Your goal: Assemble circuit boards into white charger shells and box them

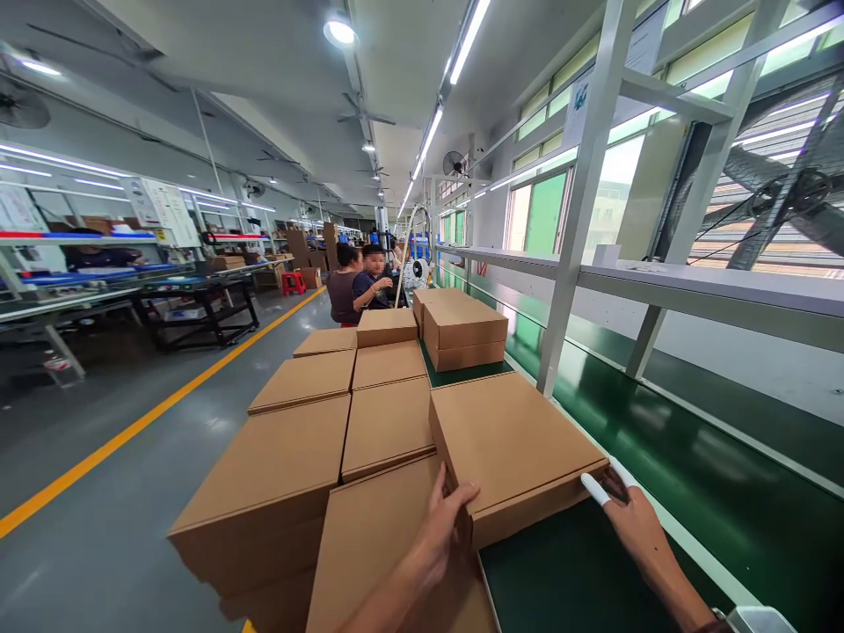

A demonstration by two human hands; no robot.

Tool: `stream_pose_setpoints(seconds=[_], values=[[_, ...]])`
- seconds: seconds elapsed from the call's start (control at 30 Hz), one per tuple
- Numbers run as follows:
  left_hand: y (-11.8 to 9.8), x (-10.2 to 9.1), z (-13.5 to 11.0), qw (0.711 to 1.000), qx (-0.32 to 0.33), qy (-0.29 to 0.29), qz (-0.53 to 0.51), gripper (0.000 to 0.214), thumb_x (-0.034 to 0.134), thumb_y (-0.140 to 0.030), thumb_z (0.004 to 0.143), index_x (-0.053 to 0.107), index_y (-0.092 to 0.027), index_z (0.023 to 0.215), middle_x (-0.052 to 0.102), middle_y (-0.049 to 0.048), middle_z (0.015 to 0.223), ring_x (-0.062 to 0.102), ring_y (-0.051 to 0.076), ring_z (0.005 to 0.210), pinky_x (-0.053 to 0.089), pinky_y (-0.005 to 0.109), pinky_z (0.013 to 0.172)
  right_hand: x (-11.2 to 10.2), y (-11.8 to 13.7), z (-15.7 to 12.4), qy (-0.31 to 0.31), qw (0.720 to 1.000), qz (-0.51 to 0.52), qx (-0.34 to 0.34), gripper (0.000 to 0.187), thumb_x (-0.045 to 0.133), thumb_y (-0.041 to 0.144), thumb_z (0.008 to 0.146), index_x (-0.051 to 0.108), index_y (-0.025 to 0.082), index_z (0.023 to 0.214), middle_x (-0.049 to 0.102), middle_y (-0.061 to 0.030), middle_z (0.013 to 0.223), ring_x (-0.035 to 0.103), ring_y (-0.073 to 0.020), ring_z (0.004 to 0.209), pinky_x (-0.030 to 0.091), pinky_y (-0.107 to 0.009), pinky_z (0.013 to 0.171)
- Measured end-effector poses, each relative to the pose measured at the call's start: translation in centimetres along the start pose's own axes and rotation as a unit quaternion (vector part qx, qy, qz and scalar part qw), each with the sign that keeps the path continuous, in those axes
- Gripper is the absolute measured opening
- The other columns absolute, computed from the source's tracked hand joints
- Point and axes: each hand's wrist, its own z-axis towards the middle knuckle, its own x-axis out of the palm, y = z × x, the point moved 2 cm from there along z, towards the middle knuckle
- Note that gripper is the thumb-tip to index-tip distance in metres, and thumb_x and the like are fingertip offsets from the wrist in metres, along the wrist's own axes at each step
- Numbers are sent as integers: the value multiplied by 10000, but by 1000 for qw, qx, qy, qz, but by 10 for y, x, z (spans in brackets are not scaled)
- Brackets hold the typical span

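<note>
You faced a long hall: grey floor (132,492) with a yellow line (151,413) left, windows (547,211) right, strip lights (432,132) overhead.

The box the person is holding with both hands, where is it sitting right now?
In the head view, the held box sits low and centre-right on the green conveyor belt, between the left hand and right hand, beside the stacked boxes.

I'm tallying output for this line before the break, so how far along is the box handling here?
Done, apparently: closed cardboard boxes stacked in rows beside the line, and two more sitting farther along it. In hand: the left hand and right hand grip the near corners of one closed box at the green conveyor belt. What is left cannot be judged; the belt beside it is bare.
</note>
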Motion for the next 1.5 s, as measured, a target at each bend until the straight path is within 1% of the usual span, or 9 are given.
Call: stream_pose_setpoints(seconds=[0.23,0.43,0.53,0.63,0.8,0.9,1.07,1.3,1.5], values=[[-94,-75,21,989,117,-76,41,655,831,-424,614,736,-148,1200,789,116,1117,718,280,1020,523,273,718,80,2,-37,59,997,48,-19,991,830,519,694,423,178,1531,539,-165,1392,605,-373,1313,540,-440,1106],[-197,-184,48,956,192,-189,115,400,788,-490,587,722,-149,785,758,65,765,680,246,677,475,291,549,243,15,-37,161,973,130,-101,960,724,392,774,259,243,1600,461,-158,1471,530,-342,1382,484,-485,1153],[-241,-232,74,941,204,-237,129,449,768,-513,570,724,-145,823,757,69,758,693,269,679,493,311,533,325,40,-17,228,961,82,-136,941,640,274,812,176,192,1627,407,-189,1536,489,-301,1432,405,-456,1216],[-257,-266,101,926,217,-268,153,587,754,-569,616,746,-122,996,797,121,934,747,337,942,590,360,708,369,66,11,305,931,-60,-192,879,588,185,833,214,122,1625,373,-217,1609,369,-296,1525,285,-488,1276],[-237,-298,133,898,237,-286,236,1119,935,-494,530,510,-182,1517,674,166,1410,547,381,1412,439,465,1180,344,76,60,318,831,-321,-324,699,637,186,848,484,83,1522,332,-248,1660,180,-403,1588,150,-630,1279],[-236,-308,147,847,281,-296,340,1054,855,-650,626,510,-240,1533,559,147,1547,421,384,1511,324,514,1258,312,57,74,315,810,-408,-278,715,632,350,914,470,36,1536,309,-268,1662,188,-432,1579,216,-629,1264],[-239,-321,158,805,298,-185,479,849,863,-694,537,760,-257,1258,426,82,1651,395,416,1519,317,519,1268,301,35,69,315,806,-422,-269,727,488,419,991,393,8,1583,292,-207,1680,245,-344,1580,202,-524,1307],[-216,-304,180,733,354,-296,500,649,881,-580,636,778,-326,1224,552,30,1561,553,405,1401,446,460,1201,309,39,66,308,822,-400,-263,720,546,400,946,457,25,1555,316,-199,1665,260,-370,1570,224,-561,1299],[-256,-277,256,719,304,-288,555,634,866,-498,736,735,-229,1295,481,101,1615,542,384,1416,418,432,1211,306,39,67,313,834,-381,-249,729,572,408,935,456,62,1566,315,-177,1669,258,-362,1570,224,-563,1300]])
